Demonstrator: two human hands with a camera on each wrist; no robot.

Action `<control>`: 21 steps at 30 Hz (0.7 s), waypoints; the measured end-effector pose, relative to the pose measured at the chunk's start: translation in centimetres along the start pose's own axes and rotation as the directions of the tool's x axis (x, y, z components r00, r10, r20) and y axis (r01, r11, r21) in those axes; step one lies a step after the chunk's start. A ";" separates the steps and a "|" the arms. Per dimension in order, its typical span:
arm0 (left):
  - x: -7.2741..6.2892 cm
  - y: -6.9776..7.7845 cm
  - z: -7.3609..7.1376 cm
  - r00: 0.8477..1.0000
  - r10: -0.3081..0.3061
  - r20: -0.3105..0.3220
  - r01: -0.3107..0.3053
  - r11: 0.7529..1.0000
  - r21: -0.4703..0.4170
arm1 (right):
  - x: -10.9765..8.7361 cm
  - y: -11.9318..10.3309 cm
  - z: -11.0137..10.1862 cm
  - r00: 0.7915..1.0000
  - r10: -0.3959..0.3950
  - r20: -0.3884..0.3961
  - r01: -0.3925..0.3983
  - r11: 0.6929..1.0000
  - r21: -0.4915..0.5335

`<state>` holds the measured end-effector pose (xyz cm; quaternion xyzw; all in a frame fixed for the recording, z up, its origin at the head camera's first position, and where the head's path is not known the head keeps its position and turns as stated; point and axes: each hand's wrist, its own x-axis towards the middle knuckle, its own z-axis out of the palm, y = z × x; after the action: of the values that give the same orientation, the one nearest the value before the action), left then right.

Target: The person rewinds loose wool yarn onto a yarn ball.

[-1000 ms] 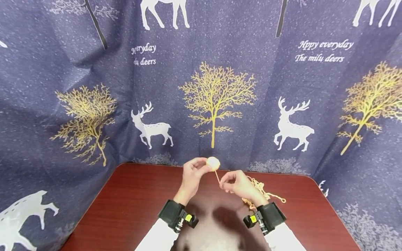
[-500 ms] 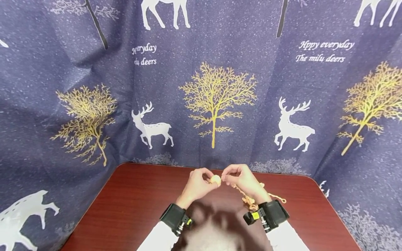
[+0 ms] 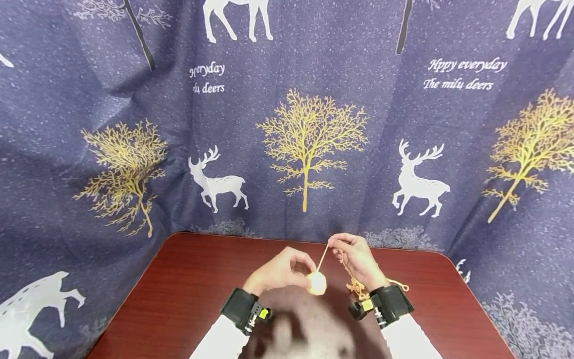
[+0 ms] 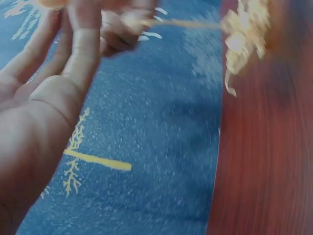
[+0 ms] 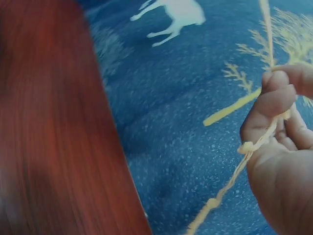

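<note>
My left hand (image 3: 283, 269) grips a small pale-yellow ball of yarn (image 3: 318, 283) between thumb and fingers, over the middle of the table. From the ball a taut strand of yarn (image 3: 322, 259) slants up to my right hand (image 3: 357, 259), whose thumb and forefinger pinch it. In the right wrist view, knotted yarn (image 5: 229, 187) trails down from that hand's fingers. A loose tangle of the same yarn (image 3: 357, 289) lies on the table beside the right wrist. Only the ball's lower edge (image 4: 53, 2) shows in the left wrist view.
The reddish-brown wooden table (image 3: 179, 279) has rounded far corners. Behind it hangs a blue curtain (image 3: 287, 65) printed with deer and trees. A loose yarn end (image 3: 399, 284) reaches out to the right of the right forearm.
The ball in my left hand has moved down and slightly right, toward me. My right hand has risen and shifted right, and the strand now runs upward from the ball instead of downward.
</note>
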<state>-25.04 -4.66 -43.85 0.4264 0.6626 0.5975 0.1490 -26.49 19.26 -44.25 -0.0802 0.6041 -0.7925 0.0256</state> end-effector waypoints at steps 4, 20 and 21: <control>0.5 0.2 0.0 0.983 0.078 -0.168 -0.109 0.977 -0.183 | -0.2 0.5 0.6 1.000 -0.002 -0.013 -0.002 0.950 -0.314; 2.2 -1.3 0.6 0.545 0.003 -0.838 0.037 0.999 0.027 | -1.6 -1.1 2.6 0.922 -0.042 0.384 0.261 0.801 -0.539; 2.0 -1.5 0.7 0.555 0.033 -0.831 0.085 0.992 0.096 | -1.6 -1.3 2.6 0.925 -0.053 0.376 0.257 0.817 -0.517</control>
<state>-26.36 -2.59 -44.77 0.0929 0.6965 0.6831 -0.1989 -24.42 17.39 -42.52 -0.2711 0.7857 -0.5546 0.0408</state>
